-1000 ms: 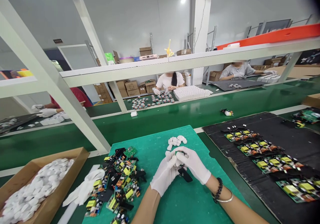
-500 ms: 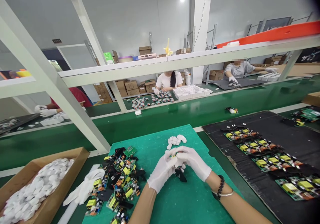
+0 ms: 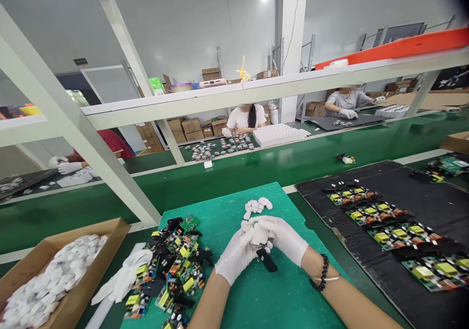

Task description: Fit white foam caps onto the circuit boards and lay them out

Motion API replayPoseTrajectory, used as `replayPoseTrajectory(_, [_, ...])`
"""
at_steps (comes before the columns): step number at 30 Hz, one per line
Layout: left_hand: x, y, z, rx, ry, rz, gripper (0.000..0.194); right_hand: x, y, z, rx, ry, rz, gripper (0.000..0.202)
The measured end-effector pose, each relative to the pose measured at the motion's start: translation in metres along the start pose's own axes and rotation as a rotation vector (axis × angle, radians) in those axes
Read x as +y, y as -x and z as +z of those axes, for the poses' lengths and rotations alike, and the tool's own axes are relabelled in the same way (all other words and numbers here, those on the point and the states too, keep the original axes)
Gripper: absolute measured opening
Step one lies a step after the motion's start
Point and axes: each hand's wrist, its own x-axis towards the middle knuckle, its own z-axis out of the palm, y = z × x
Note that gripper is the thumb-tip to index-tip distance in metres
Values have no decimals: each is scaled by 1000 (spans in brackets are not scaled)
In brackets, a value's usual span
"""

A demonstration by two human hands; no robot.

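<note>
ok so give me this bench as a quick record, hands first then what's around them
left hand: white-gloved left hand, gripping a white piece
right hand: white-gloved right hand, on the same white piece
below hands: black strip jutting out
work surface: green mat
beyond hands: loose white pieces on the mat
left: heaped circuit boards, a loose white glove, cardboard box of white pieces
right: black sheet bearing rows of boards
across green belt: three people

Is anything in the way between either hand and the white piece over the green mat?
Nothing visible: the gloved left hand and right hand both hold the white piece. The black flap sticks out below, not between.
</note>
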Motion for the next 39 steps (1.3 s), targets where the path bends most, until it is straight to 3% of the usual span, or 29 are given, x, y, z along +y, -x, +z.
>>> replayPoseTrajectory(5, [-2,0,0,0,89,-24,36,-3,1,0,27,207,-140,36])
replayPoseTrajectory(9, [-5,-1,-6,42,169,-68,37,-3,1,-1,-34,246,-155,41])
replayPoseTrajectory(14, [-7,-2,-8,38,215,-57,33,0,1,-2,12,344,-308,35])
replayPoseTrajectory(19, [-5,-1,-4,23,215,-58,32,-2,4,2,18,349,-284,38])
replayPoseTrajectory(26, [-8,-3,-9,137,269,-23,29,1,3,7,30,498,-281,54])
replayPoseTrajectory(32, [-12,-4,-12,90,299,-14,31,-1,1,-1,-67,473,-266,48])
replayPoseTrajectory(39, [-13,-5,-15,57,271,19,28,-5,0,-2,-92,482,-181,55])
